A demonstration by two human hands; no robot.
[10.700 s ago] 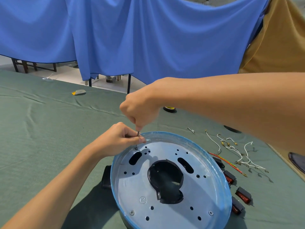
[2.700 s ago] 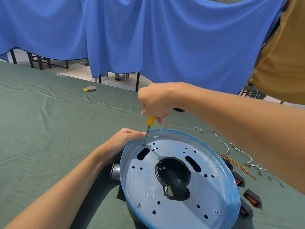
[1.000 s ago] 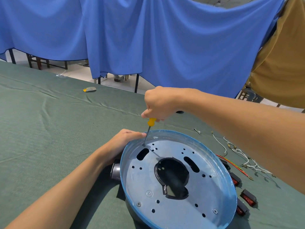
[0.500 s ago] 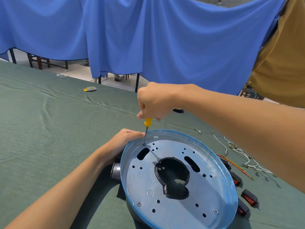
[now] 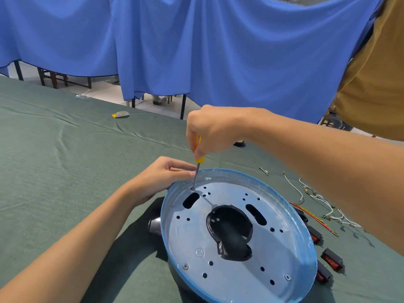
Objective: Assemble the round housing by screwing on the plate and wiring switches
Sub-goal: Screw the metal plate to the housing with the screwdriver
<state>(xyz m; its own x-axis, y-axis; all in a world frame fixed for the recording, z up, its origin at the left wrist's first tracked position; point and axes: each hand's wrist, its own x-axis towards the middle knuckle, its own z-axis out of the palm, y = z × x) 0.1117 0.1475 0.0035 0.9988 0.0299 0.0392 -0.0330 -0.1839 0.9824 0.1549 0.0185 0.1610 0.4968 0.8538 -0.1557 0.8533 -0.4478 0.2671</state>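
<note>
A round housing (image 5: 303,228) with a blue rim lies on the green table. Inside it sits a grey metal plate (image 5: 236,278) with many holes and a dark central cutout. Two screws (image 5: 185,266) sit in the plate's near edge. My right hand (image 5: 209,130) grips a yellow-handled screwdriver (image 5: 197,169) held upright, its tip on a screw at the plate's far left edge. My left hand (image 5: 159,178) rests on the housing's outer rim by the shaft, fingers stretched toward it. Red rocker switches (image 5: 331,262) lie to the right of the housing. White, red and yellow wires (image 5: 317,206) lie beyond them.
Green cloth (image 5: 65,171) covers the table. A small yellow-and-grey object (image 5: 120,115) lies far left near the back edge. A loose metal piece (image 5: 263,171) lies behind the housing. Blue drapes (image 5: 196,44) hang behind the table, and a person in a tan shirt (image 5: 376,73) stands at right.
My right hand keeps turning the screwdriver on the same far-left screw, shifting slightly over the handle. My left hand stays on the rim. The housing has not moved.
</note>
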